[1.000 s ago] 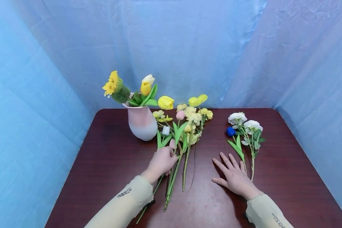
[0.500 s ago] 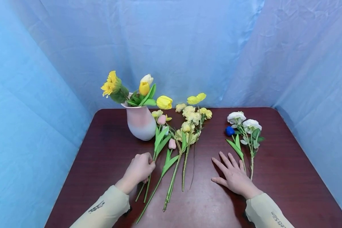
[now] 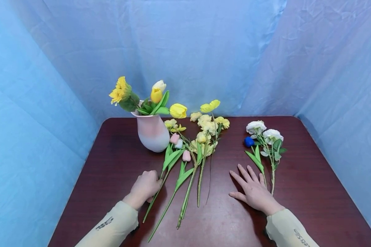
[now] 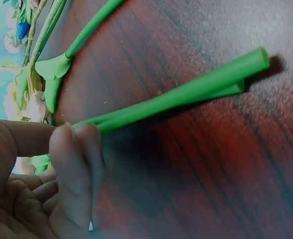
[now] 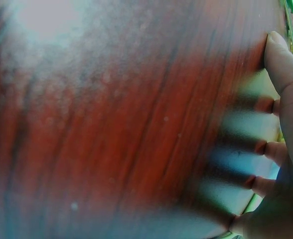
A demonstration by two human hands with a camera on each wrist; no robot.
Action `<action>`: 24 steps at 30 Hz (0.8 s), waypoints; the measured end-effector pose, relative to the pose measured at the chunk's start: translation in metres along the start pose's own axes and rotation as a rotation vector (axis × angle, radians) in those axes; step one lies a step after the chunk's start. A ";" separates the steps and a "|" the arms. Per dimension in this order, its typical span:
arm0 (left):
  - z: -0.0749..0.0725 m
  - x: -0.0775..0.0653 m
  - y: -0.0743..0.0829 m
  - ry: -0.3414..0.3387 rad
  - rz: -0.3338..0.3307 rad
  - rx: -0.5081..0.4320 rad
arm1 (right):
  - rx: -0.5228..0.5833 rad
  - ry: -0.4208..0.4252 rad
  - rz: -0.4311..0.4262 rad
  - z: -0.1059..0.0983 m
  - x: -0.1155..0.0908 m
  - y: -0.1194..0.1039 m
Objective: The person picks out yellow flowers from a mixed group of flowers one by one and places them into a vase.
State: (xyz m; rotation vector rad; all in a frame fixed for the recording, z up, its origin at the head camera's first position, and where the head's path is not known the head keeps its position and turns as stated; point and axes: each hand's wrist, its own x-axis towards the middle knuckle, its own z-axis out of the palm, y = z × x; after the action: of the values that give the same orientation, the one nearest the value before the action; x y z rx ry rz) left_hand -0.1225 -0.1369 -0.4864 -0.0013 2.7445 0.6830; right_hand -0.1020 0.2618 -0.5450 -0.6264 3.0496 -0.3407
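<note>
My left hand [image 3: 144, 188] pinches two green stems [image 4: 166, 102] between thumb and fingertips, low over the left part of the table. These stems lead up to a pink tulip [image 3: 174, 138] and a white tulip [image 3: 179, 144] whose heads lie side by side near the vase. To their right a second pink tulip [image 3: 186, 156] lies on the table. My right hand [image 3: 255, 192] rests flat on the wood with fingers spread, holding nothing. Just beyond it lie a blue tulip [image 3: 249, 141] and white flowers [image 3: 272, 136].
A pink-and-white vase [image 3: 153, 133] stands at the back left, holding yellow flowers [image 3: 121, 91] and several tulips [image 3: 156, 95]. Pale yellow blooms [image 3: 208, 127] lie at the middle back of the dark wooden table [image 3: 111, 171]. Blue curtains [image 3: 204, 51] surround it.
My left hand has moved left and toward me, drawing the pink and white tulips along and bringing their stems together. My right hand has stayed in place.
</note>
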 end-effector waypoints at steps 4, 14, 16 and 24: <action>-0.001 -0.001 0.008 0.170 0.102 0.145 | -0.001 -0.003 0.001 -0.001 0.000 -0.001; 0.020 -0.005 0.058 0.235 0.330 0.210 | 0.001 -0.009 0.001 -0.002 0.000 -0.001; 0.027 -0.003 0.064 0.188 0.321 0.219 | 0.002 -0.011 0.002 -0.002 0.000 -0.001; 0.047 0.006 0.078 0.075 0.280 0.210 | -0.004 -0.006 0.002 -0.003 0.000 -0.003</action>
State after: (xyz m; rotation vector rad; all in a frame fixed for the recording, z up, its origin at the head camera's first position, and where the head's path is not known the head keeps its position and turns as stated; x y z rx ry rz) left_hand -0.1198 -0.0460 -0.4915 0.4190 2.9054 0.4666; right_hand -0.1009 0.2602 -0.5418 -0.6236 3.0458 -0.3325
